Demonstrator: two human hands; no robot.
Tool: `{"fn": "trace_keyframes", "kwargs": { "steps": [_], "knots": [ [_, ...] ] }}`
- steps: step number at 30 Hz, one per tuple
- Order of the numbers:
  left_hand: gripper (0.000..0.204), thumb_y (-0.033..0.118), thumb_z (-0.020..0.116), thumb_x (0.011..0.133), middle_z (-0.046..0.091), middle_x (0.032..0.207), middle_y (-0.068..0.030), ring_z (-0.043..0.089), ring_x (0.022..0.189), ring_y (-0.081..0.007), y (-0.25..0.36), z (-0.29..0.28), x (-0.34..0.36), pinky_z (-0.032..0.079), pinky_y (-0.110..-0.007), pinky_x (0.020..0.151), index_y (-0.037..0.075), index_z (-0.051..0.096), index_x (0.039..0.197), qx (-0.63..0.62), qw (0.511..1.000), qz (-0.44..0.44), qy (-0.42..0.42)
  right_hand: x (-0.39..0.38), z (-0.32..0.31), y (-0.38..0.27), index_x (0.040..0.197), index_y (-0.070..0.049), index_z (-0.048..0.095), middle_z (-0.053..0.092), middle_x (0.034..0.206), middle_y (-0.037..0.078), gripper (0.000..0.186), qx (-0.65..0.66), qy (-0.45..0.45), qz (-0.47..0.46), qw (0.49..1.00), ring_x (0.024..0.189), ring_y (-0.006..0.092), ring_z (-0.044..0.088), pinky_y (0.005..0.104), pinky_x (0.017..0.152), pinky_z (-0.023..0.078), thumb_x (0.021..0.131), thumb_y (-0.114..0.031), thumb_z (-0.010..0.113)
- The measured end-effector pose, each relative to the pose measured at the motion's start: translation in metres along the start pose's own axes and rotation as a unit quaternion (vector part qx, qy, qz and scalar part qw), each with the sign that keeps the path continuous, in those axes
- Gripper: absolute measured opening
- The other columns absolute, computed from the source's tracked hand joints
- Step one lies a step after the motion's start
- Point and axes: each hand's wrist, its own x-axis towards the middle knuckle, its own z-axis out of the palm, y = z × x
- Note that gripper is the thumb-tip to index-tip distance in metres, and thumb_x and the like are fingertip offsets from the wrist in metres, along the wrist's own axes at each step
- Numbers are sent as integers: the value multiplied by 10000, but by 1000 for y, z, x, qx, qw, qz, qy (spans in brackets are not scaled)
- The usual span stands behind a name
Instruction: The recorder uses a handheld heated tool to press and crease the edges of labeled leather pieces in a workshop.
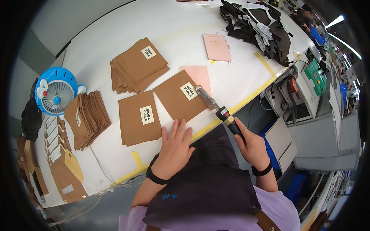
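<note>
My right hand [252, 148] is closed around the black handle of a hand-held tool [230, 120] with a red button and a metal barrel, which looks like a small hot-air gun. Its barrel tip lies over the right side of a brown fabric panel [177, 98], beside the panel's cream label. My left hand [173, 152] rests with fingers stretched at the table's near edge, its fingertips on that panel's lower edge. Just left of it lies a small stack of matching labelled panels [131, 125]. What the left palm covers is hidden.
Further piles of brown panels lie behind [129, 69] and to the left [86, 125]. A blue fan [58, 92] stands at far left, near brown pieces with cords [58, 169]. Pink boards [217, 48] and dark fabric scraps [266, 32] lie beyond. Yellow tape [248, 101] lines the table edge.
</note>
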Motion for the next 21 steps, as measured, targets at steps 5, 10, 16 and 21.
{"fn": "trace_keyframes", "kwargs": {
  "steps": [5, 10, 16, 21],
  "knots": [
    [619, 249, 775, 881, 388, 1578, -243, 331, 1491, -426, 1, -3, 0, 297, -655, 1160, 16, 533, 1400, 6, 1000, 4, -8, 20, 5, -3, 1514, -142, 496, 696, 786, 144, 549, -26, 42, -32, 998, 683, 353, 682, 445, 608, 528, 991, -242, 627],
    [623, 247, 771, 884, 382, 1584, -240, 322, 1499, -419, 2, -1, 1, 293, -654, 1165, 16, 530, 1410, 10, 1000, 8, -5, 79, 15, -10, 1497, -140, 511, 687, 749, 151, 509, -45, 43, -36, 997, 654, 353, 676, 448, 592, 528, 1011, -262, 599],
    [625, 245, 767, 888, 381, 1586, -239, 323, 1500, -420, 1, 0, -1, 287, -655, 1169, 15, 527, 1418, 9, 1000, -1, -6, 49, 9, -3, 1491, -133, 512, 679, 719, 146, 505, -31, 38, -42, 998, 639, 350, 674, 453, 577, 523, 1013, -272, 595],
    [626, 245, 765, 889, 381, 1587, -237, 321, 1499, -424, 3, 0, 0, 283, -656, 1171, 14, 526, 1419, 12, 1000, 0, -10, 60, 15, -2, 1498, -130, 505, 666, 676, 146, 514, -32, 29, -30, 999, 630, 351, 674, 460, 577, 523, 1016, -287, 591]
  ]
}}
